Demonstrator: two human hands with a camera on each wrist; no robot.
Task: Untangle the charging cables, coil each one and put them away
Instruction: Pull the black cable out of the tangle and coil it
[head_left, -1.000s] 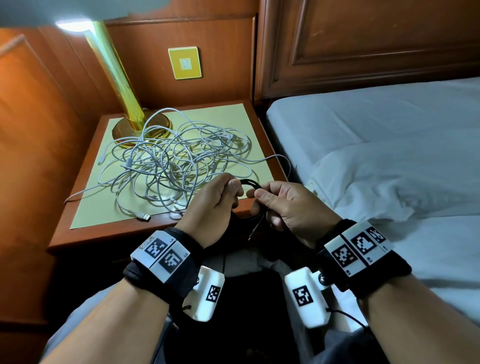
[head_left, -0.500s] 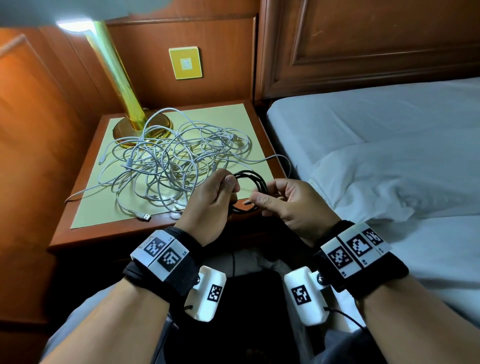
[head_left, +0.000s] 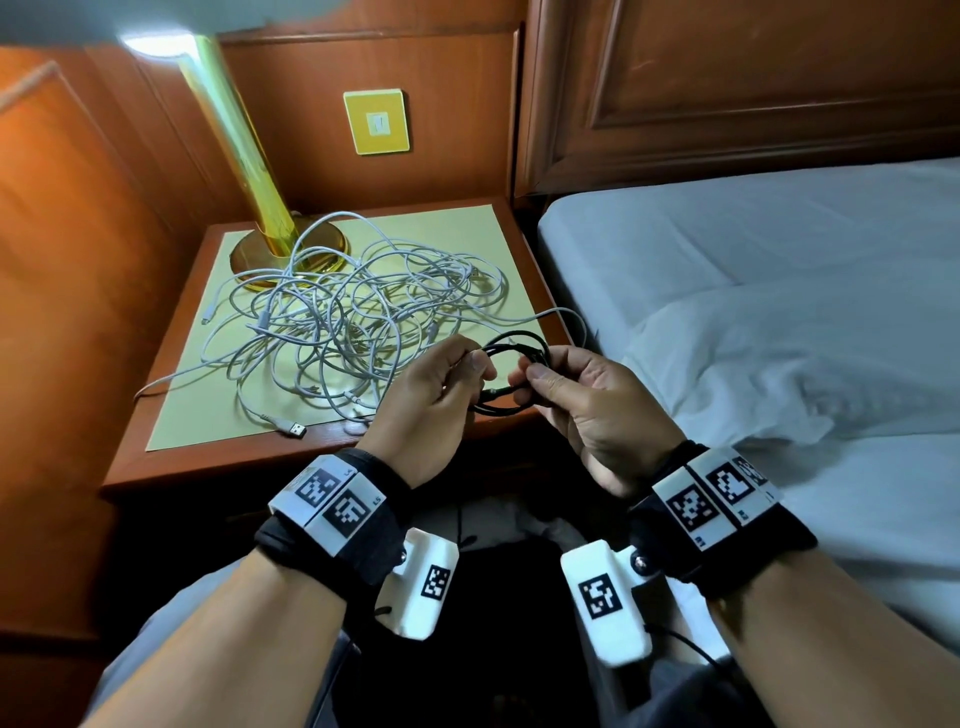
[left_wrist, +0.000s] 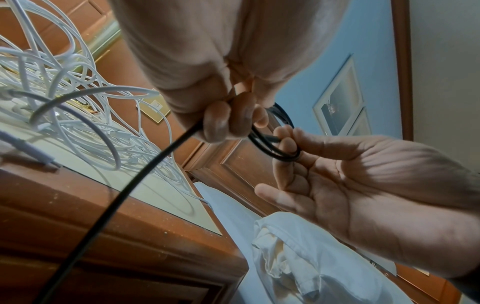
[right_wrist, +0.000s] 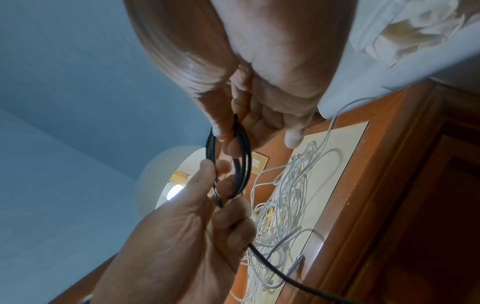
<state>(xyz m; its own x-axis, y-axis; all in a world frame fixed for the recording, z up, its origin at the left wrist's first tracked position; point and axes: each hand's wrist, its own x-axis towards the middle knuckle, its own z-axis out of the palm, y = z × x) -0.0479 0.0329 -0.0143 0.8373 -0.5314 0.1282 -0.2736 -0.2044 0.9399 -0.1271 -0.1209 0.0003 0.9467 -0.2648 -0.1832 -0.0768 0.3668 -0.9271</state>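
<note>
A thin black cable is gathered into a small coil held in the air over the nightstand's front right corner. My left hand grips the coil's left side between thumb and curled fingers, and my right hand pinches its right side. In the left wrist view the left fingers curl round the black cable, whose loose tail runs down and away. The right wrist view shows the coil edge-on between both hands. A tangle of white cables lies on the nightstand.
The wooden nightstand has a pale yellow top. A brass lamp base stands at its back left, with white cable looped over it. A USB plug lies near the front edge. A bed with white sheets is to the right.
Both hands have lifted slightly and the black loops now show wider between them. The right hand opened briefly and now pinches the coil again. The white tangle has not moved.
</note>
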